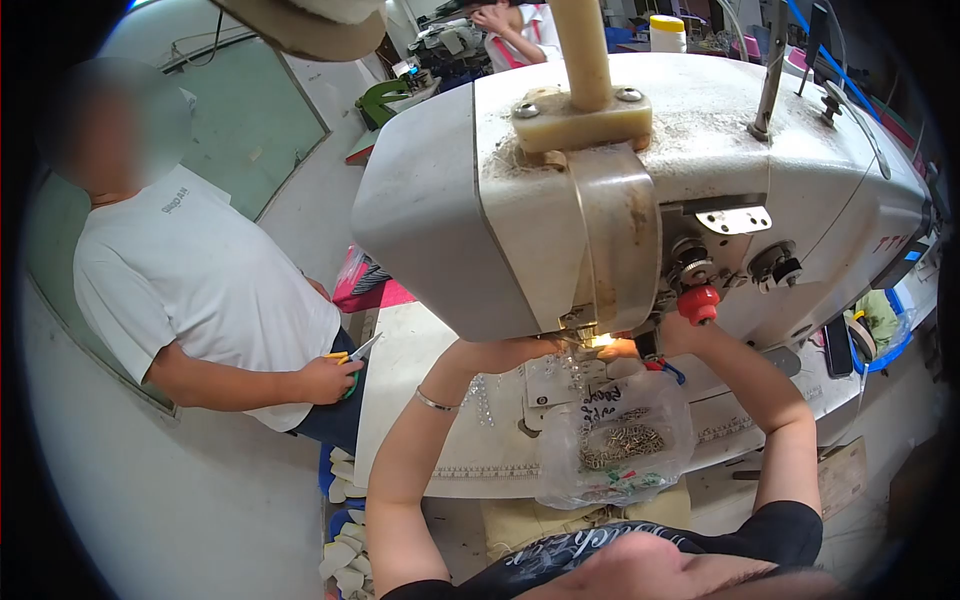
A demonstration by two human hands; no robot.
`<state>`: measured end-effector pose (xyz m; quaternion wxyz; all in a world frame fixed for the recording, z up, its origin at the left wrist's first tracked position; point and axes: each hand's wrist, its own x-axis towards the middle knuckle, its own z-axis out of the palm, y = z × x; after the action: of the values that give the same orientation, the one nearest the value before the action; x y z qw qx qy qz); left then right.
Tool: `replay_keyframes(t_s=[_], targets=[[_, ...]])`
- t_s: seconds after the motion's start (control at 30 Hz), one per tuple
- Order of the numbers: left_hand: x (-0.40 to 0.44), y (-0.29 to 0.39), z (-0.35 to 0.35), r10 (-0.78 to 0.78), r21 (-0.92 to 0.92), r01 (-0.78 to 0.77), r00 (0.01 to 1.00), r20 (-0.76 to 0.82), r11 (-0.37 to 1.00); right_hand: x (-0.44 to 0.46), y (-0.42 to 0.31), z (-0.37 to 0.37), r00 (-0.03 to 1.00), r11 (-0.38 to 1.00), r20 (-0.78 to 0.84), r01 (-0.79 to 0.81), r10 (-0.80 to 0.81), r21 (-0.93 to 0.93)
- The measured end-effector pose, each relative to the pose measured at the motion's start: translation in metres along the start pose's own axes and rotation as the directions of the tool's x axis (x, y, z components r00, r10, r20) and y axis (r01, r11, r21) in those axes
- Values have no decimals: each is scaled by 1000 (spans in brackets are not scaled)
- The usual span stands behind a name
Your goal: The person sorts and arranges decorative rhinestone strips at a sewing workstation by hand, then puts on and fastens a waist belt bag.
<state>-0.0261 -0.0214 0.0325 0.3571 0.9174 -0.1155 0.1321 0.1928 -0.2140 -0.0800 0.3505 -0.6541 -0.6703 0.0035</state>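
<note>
My left hand [512,352] reaches under the head of a white sewing machine [420,220], its fingers drawn together beside the lit needle area [598,341]. From the other side comes my right hand [676,337], partly hidden behind the machine's parts, with bent fingertips in the light. Whatever the fingers pinch is too small and hidden to make out. A strand of clear, shiny beads [482,402] hangs below my left hand. Just in front of both hands, a clear plastic bag [565,480] holds many small metal pieces [622,446].
A person in a white T-shirt [200,270] stands at left, holding yellow-handled scissors [366,347]. A ruler strip [490,471] runs along the table's front edge. At right are a phone [838,347] and a blue basket [900,345]. Another person [520,35] sits behind.
</note>
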Motion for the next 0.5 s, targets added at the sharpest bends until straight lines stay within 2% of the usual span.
replay_keyframes(t_s=[0.1,0.33,0.5], targets=[[3,7,1,-63,22,62,998,16,998,-3,6,6,999,1000,-38,23,-23,7],[3,9,1,-47,-7,47,998,32,999,-5,0,-6,939,960,231,-217,255,-179],[3,10,-1,-23,11,23,999,25,1000,-3,-36,-35,959,966,207,-151,195,-211]])
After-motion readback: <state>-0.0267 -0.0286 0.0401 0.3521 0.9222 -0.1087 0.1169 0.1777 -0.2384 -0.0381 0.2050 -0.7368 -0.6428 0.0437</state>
